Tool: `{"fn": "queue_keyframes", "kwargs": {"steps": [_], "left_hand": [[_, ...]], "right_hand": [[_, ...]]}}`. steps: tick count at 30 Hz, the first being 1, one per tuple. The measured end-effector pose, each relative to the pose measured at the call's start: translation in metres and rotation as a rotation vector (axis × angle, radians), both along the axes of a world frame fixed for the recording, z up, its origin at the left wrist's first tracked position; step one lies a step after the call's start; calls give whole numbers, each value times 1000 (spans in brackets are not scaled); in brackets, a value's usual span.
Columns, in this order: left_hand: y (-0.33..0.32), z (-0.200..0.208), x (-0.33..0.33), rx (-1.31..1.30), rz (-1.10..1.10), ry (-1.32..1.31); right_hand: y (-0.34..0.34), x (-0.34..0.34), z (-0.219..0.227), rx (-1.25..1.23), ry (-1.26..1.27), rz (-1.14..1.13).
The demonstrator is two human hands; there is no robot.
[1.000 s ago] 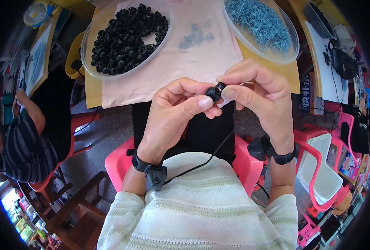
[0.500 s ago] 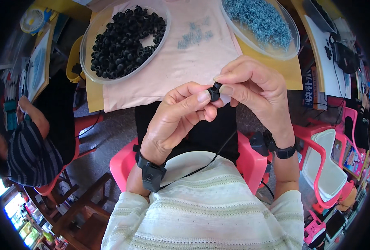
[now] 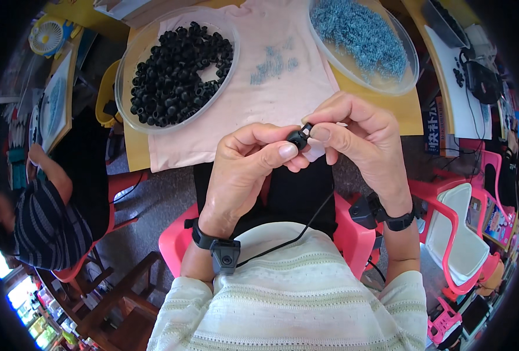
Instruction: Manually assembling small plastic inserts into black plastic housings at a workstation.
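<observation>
My left hand (image 3: 245, 164) is closed, with thumb and forefinger pinching a small round black plastic piece (image 3: 297, 138) that looks like a cord lock body. From its upper right end sticks a narrower black plastic piece (image 3: 307, 127) with a pale opening in it. My right hand (image 3: 362, 143) holds this narrow piece between thumb and forefinger. The two parts touch; how deep one sits in the other is hidden by the fingertips. Something whitish (image 3: 314, 153) shows under the right fingers; I cannot make out what it is. Both hands are above my lap, just off the table's near edge.
A clear oval tub (image 3: 119, 88) of round black pieces stands at the back left. Another clear tub (image 3: 414, 64) holds small blue-grey springs at the back right. Several springs (image 3: 271, 64) lie on the pink cloth (image 3: 242, 105). At far left sits another person (image 3: 52, 216).
The black parts have tilted between my fingers, and a pale opening now shows in the narrow one. My right thumb and forefinger have shifted slightly down. The view has moved a little.
</observation>
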State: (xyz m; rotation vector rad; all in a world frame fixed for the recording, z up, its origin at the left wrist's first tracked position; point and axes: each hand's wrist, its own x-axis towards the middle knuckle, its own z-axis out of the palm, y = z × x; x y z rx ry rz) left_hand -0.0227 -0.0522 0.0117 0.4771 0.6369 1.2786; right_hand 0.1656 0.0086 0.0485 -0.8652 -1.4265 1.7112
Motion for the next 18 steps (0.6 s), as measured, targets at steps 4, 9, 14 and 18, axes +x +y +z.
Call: {"fn": "queue_keyframes", "kwargs": {"steps": [4,9,14,18], "left_hand": [[0,-3,-3,-5,-4,-70],[-1,-4,-3,-41,-1,35],[0,-5,-4,-17,-11,-88],[0,-5,-3,7,21,-11]], "right_hand": [[1,-2,1,0,50,-1],[2,-3,2,80,39,-32],[2,-7,-2,210,-38,-6],[2,-11,-7,305,-17,-30]]}}
